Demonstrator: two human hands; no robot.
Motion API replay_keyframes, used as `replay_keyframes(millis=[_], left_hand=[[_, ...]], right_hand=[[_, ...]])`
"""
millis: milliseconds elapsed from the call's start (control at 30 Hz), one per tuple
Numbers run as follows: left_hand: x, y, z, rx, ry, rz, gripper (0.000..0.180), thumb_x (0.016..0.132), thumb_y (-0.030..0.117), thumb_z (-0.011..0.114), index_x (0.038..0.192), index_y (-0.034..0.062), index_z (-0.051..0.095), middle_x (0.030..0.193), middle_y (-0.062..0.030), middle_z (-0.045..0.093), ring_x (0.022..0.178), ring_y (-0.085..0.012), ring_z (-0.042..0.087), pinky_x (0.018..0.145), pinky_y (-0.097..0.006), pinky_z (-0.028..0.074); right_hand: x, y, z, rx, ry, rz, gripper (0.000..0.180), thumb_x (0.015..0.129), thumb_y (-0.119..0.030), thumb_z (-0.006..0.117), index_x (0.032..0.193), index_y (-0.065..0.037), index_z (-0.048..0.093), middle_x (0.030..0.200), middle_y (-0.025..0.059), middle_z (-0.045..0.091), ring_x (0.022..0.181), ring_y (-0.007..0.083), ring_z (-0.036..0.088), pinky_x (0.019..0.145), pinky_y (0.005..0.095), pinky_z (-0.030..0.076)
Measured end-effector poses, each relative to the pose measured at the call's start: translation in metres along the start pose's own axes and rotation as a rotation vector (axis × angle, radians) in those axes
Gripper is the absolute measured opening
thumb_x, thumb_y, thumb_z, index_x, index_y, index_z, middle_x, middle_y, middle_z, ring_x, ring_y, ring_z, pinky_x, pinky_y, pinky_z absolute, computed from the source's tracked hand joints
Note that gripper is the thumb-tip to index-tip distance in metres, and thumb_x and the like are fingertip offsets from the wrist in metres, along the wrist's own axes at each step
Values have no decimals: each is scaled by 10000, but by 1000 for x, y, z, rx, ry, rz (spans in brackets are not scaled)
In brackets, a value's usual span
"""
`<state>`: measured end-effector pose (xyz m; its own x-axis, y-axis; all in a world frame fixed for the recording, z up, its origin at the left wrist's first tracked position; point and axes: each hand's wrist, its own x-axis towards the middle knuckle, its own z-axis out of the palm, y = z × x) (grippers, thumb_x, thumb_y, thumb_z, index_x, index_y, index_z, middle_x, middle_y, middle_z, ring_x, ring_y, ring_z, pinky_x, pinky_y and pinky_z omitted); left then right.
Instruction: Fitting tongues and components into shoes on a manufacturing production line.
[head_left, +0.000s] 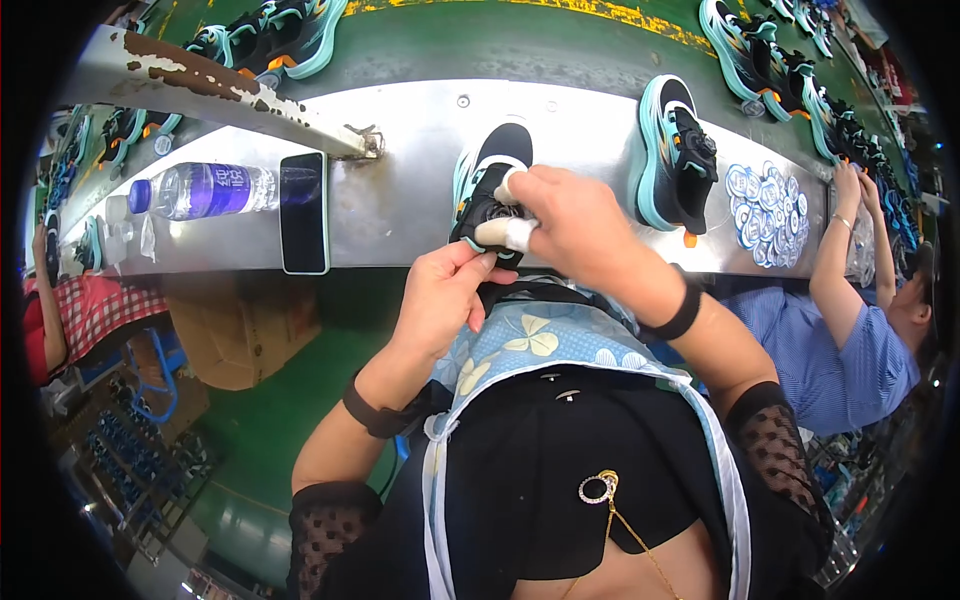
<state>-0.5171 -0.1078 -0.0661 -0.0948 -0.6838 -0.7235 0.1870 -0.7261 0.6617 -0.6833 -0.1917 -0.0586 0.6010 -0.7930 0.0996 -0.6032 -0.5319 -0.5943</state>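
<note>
A black sneaker (503, 148) with a white and turquoise sole lies on the metal bench in front of me, toe pointing away. My left hand (447, 298) is closed at its heel end, thumb and forefinger pinching the edge of the shoe. From the right, my right hand (570, 222) reaches over the upper, its thumb and forefinger in pale finger covers and closed on the lacing area. Exactly which part they grip is partly hidden by the fingers. A matching sneaker (675, 160) stands to the right, apart from both hands.
Round blue-and-white tags (768, 212) are heaped on the bench's right. Leftward lie a phone (304, 215) and a plastic bottle (210, 190), below a rusty metal bar (215, 95). Beyond, a green conveyor (450, 45) carries sneakers. Co-workers sit on both sides; a carton (235, 330) stands below.
</note>
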Motion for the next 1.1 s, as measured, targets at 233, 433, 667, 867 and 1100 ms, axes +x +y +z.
replay_keyframes(millis=[233, 433, 667, 867, 1100], left_hand=[[-2, 2, 1, -1, 9, 13, 238, 986, 124, 529, 1110, -36, 655, 920, -141, 716, 408, -59, 467, 377, -190, 365], [-1, 3, 0, -45, -13, -2, 226, 985, 115, 526, 1089, -39, 654, 914, -143, 715, 415, -66, 483, 375, -191, 372], [3, -2, -4, -46, -34, 8, 237, 982, 120, 532, 1100, -57, 637, 983, -148, 699, 627, -115, 638, 389, -193, 427], [1, 3, -10, -42, -102, 25, 258, 994, 135, 521, 1100, -80, 617, 1043, -157, 676, 888, -174, 702, 404, -205, 478], [5, 5, -10, -103, -148, 2, 282, 1005, 141, 492, 1123, -97, 586, 1082, -176, 668, 940, -218, 706, 409, -216, 509]], right_hand=[[-5, -9, 7, -18, 56, -11, 246, 758, -209, 765, 906, -66, 631, 762, 111, 608, 739, 320, 607, 640, 425, 483], [7, 8, -16, 217, -160, -38, 205, 808, -180, 731, 933, -54, 629, 749, 112, 591, 746, 320, 602, 670, 409, 489], [0, -8, 8, 91, -37, 40, 277, 800, -187, 751, 987, -20, 635, 865, 163, 648, 780, 328, 649, 688, 380, 517], [23, 16, -29, 444, -294, 342, 348, 847, -194, 737, 1143, -31, 653, 934, 96, 670, 834, 150, 639, 717, 305, 518], [14, 0, 10, 328, -114, 54, 256, 790, -193, 755, 993, -70, 659, 848, 111, 537, 688, 233, 552, 647, 341, 478]])
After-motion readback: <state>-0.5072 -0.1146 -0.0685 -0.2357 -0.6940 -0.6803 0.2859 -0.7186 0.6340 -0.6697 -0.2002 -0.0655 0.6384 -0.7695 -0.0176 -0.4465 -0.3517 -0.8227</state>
